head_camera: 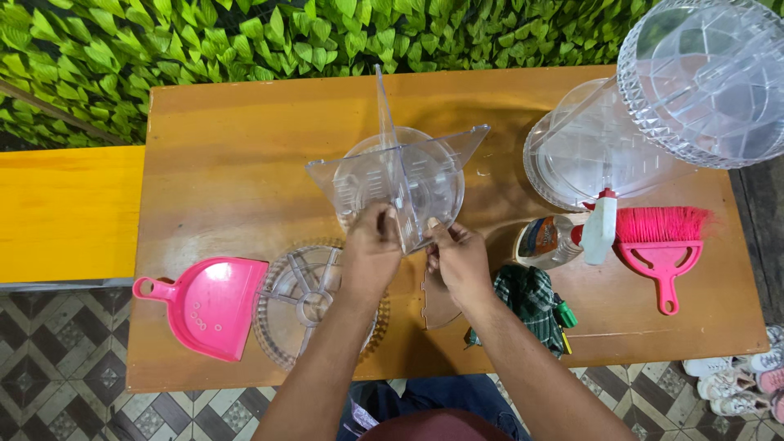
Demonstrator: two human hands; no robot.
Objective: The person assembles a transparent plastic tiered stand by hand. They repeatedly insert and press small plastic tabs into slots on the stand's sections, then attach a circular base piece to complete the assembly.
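My left hand (371,245) and my right hand (459,260) both grip the near edge of a clear plastic cross-shaped divider (400,167), whose flat panels stand upright. The divider sits over a clear round container (441,196) in the middle of the wooden table (237,163). Under my left forearm lies a clear round sectioned lid (298,298). A loose clear flat panel (438,304) rests on the table below my right hand.
A pink dustpan (208,304) lies at the near left. On the right are a spray bottle (563,238), a pink hand brush (663,241), a green checked cloth (531,298) and two large clear round containers (596,155) (710,77). A leafy wall stands behind.
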